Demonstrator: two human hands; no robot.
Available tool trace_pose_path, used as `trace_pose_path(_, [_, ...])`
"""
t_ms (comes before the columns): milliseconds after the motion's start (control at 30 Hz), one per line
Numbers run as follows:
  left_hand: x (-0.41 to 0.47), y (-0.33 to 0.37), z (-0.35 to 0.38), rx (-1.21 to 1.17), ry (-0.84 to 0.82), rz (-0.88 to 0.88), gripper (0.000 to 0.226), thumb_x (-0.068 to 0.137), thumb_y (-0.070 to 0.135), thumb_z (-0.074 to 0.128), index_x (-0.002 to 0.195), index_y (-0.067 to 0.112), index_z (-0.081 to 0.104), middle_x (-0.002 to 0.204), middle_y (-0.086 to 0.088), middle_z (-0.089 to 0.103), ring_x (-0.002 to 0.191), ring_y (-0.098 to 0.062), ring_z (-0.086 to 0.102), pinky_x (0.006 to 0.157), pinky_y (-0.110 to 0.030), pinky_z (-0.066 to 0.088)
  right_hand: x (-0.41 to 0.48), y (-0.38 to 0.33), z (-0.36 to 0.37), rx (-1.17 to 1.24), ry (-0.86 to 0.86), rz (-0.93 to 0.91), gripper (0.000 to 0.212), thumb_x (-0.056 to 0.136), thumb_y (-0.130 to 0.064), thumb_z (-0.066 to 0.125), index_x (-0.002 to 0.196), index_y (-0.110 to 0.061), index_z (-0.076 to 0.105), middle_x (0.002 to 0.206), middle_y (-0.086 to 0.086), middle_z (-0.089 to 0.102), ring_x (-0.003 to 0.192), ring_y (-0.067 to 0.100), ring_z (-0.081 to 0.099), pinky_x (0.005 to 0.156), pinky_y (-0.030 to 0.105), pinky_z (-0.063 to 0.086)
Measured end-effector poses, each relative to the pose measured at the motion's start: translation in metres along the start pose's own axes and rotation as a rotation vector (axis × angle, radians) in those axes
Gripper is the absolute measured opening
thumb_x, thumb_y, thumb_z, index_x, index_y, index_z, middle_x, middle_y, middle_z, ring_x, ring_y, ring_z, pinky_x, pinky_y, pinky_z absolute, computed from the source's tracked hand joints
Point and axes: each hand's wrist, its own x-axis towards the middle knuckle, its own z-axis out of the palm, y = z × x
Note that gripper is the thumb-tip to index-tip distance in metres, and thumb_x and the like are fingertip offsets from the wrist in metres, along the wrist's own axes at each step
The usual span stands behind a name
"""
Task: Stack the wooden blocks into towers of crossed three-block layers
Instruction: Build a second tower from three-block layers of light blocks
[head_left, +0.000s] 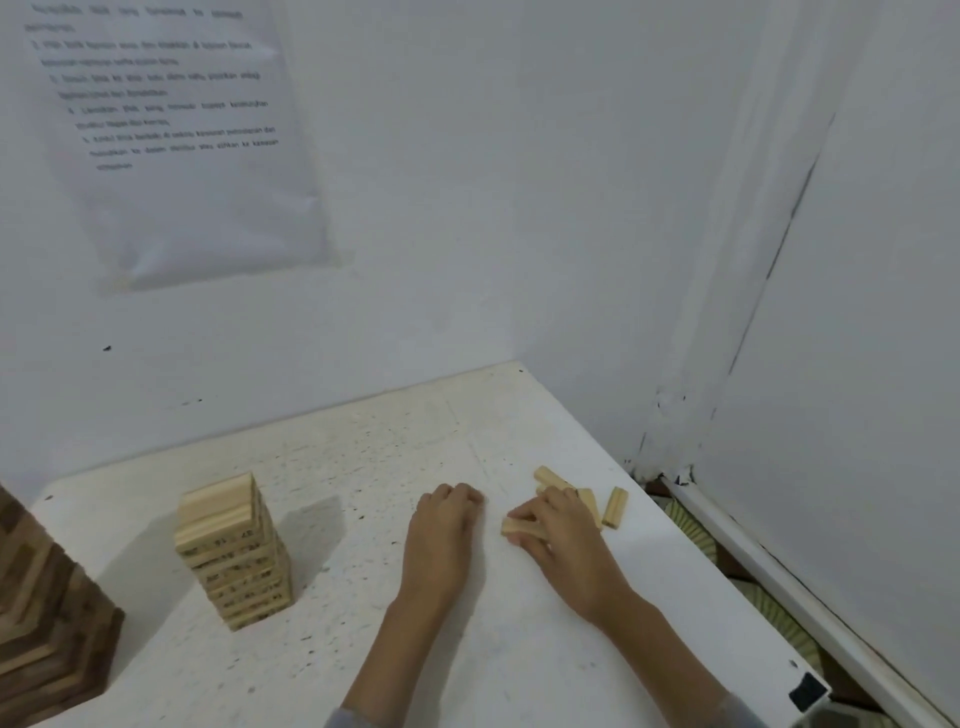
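Observation:
A tall tower of pale wooden blocks stands on the white table at the left. Near the table's right edge lie a few loose pale blocks. My right hand grips one pale block lying on the table, fingers curled over it beside the loose pile. My left hand rests on the table just left of that block, fingers curled under, holding nothing that I can see.
A darker brown wooden tower stands at the far left edge of the table. White walls close off the back and right. A printed sheet hangs on the back wall. The table's right edge drops to a floor gap.

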Motion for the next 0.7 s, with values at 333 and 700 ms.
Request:
trace_pose_path(333, [-0.004, 0.045, 0.028, -0.425, -0.084, -0.021, 0.029, 0.095, 0.003, 0.049, 0.118, 0.02, 0.056, 0.104, 0.0, 0.055, 0.087, -0.006, 0.052, 0.072, -0.008, 0.037, -0.02, 0.013, -0.04, 0.437, 0.335, 0.237, 0.024, 0.101, -0.009, 0.04, 0.117, -0.026, 0.049, 0.099, -0.009, 0.054, 0.087, 0.002, 0.053, 0.078, 0.012, 0.04])
trace_pose_path(700, [-0.004, 0.063, 0.043, -0.62, -0.125, -0.078, 0.026, 0.094, 0.009, 0.056, 0.11, 0.03, 0.059, 0.106, 0.004, 0.058, 0.087, -0.012, 0.062, 0.071, -0.023, 0.052, -0.019, 0.056, -0.061, 0.105, 0.165, 0.463, 0.042, 0.09, -0.017, 0.063, 0.13, -0.018, 0.052, 0.11, 0.005, 0.041, 0.092, 0.01, 0.045, 0.08, 0.025, 0.042])
